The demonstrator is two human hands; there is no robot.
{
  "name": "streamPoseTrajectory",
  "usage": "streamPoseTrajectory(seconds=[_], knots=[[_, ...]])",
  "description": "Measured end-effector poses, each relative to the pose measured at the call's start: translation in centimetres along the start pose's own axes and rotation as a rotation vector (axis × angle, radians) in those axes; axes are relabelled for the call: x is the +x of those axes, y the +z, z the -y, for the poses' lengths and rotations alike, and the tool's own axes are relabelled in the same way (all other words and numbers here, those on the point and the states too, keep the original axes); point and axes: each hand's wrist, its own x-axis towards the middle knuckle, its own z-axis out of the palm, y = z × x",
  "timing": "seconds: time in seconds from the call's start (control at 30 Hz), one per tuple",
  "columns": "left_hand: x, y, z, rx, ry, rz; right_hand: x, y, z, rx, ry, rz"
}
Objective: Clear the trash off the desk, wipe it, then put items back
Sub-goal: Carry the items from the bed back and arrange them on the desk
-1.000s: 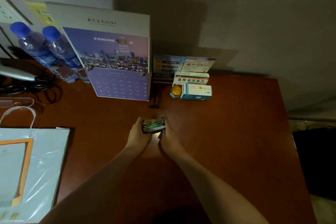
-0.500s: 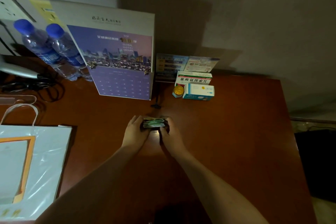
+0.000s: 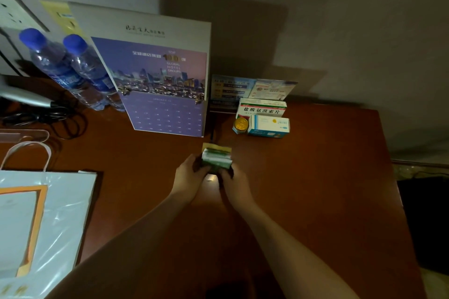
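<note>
Reddish-brown wood fills my view: the desk (image 3: 315, 201) is polished, with a small bright glare on it just under my hands. I use the calendar (image 3: 165, 85) as my marker. Nearest to me, in front of its lower right corner, my left hand (image 3: 188, 172) and right hand (image 3: 234, 183) are close together, both closed on a small green and white packet (image 3: 216, 159), one at each end. I judge this two-handed hold squares it up before I set it down; whether it is trash or an item going back, I cannot tell.

Left of the calendar and nearer to me lies a white paper bag (image 3: 48, 213), flat, handles towards the wall. Right of the calendar, two medicine boxes (image 3: 263, 118) sit touching each other, with a small gold-lidded jar (image 3: 240, 124) just beside them, tidy enough that I take them as already placed. Behind them stands a leaflet stand (image 3: 252, 88). Left of the calendar, two water bottles (image 3: 70, 68) stand touching it, with dark cables (image 3: 48, 116) beyond.

The calendar leans at the plain grey wall (image 3: 340, 19); the room is dim.
</note>
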Motion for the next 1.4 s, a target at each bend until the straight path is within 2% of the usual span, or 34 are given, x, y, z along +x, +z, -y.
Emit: streamPoseTrajectory(seconds=[0.1,0.23,0.47,0.73,0.87,1.03,1.17,1.4], knots=[[1.1,0.2,-1.5,-0.121,-0.045,0.025,1.2,-1.4,1.4,0.144,0.052,0.010],[2.5,1.1,-3.8,-0.411,-0.221,0.015,3.3,-1.9,3.7,0.337,0.198,-0.034],[4.7,2.2,-5.8,-0.830,-0.453,-0.001,5.6,-2.5,6.6,0.676,0.291,-0.068],[6.0,2.6,-6.0,-1.006,-0.592,-0.079,7.2,-1.3,6.3,0.879,0.432,-0.052],[6.7,3.2,-5.9,-0.960,-0.644,-0.146,8.1,-0.5,5.8,1.001,0.512,-0.094],[7.0,3.5,-6.4,-0.779,-0.639,-0.216,8.8,0.0,5.6,1.095,0.569,-0.118],[7.0,3.1,-6.9,-0.742,-0.634,-0.219,9.3,0.0,5.4,1.068,0.613,-0.171],[7.2,2.5,-7.0,-0.655,-0.631,-0.229,9.3,-0.1,5.6,1.097,0.599,-0.171]])
